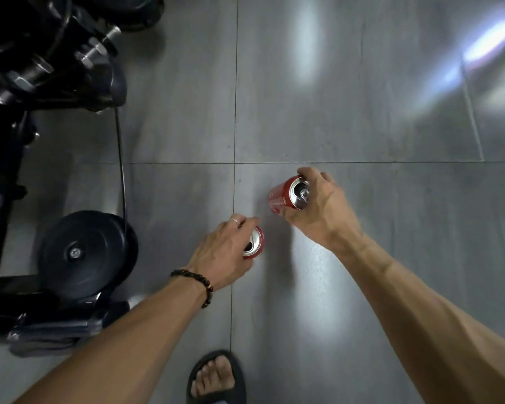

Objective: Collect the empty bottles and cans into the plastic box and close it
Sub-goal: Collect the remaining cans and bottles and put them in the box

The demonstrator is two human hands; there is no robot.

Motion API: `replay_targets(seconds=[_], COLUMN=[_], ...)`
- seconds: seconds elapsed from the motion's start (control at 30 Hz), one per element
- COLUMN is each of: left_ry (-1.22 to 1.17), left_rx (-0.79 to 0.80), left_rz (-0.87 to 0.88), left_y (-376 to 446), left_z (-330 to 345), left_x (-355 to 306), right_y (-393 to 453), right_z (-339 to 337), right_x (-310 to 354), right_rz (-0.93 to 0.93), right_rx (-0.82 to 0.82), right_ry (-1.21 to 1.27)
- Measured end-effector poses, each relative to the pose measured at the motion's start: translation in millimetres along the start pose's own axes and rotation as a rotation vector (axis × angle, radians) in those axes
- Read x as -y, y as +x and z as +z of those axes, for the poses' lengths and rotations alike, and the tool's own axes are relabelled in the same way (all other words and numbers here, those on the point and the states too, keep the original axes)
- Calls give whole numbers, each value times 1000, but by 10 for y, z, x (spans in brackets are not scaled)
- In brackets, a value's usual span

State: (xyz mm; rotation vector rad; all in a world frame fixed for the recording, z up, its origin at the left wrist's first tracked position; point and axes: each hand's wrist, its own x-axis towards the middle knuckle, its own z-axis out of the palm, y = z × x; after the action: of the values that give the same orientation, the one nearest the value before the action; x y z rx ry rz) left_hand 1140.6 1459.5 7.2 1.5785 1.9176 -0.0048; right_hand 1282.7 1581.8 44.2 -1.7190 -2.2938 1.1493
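Hands each hold a red aluminium drink can above the grey tiled floor (347,118). Fingers of the right hand (321,211) curl round the tilted red can (289,195), its opened silver top facing the camera. Fingers of the left hand (225,252), with a ring and a dark beaded bracelet (197,282) at the wrist, wrap the upright red can (255,243) just beside the tile joint. Black wheeled metal equipment (88,252) stands along the floor's left edge; a foot in a black sandal (216,377) shows at the bottom edge.

A gym or workout room, by the look — black weight plates (85,252) on a machine frame (0,182), grey tiled floor (347,112).
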Motion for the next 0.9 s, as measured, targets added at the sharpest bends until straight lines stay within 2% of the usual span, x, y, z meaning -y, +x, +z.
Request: replay_targets(seconds=[0.3, 0.53, 0.7, 0.9], left_ry=[-83, -119, -251, -365], left_rx=[-21, -88, -190, -347], left_rz=[-74, -146, -251, -343], left_y=[-1284, -2707, -3818, -5174], left_z=[-980, -1801, -2334, -2888], left_x=[-737, -1534, -1926, -2022], right_y=[-981, -2135, -2983, -3885], right_z=[-1050, -2092, -2609, -2824], right_x=[711, 1530, 2215, 3192], right_rz=[-73, -246, -374, -514], right_rx=[-16, 52, 109, 210], right_ry=[-6, -81, -143, -235])
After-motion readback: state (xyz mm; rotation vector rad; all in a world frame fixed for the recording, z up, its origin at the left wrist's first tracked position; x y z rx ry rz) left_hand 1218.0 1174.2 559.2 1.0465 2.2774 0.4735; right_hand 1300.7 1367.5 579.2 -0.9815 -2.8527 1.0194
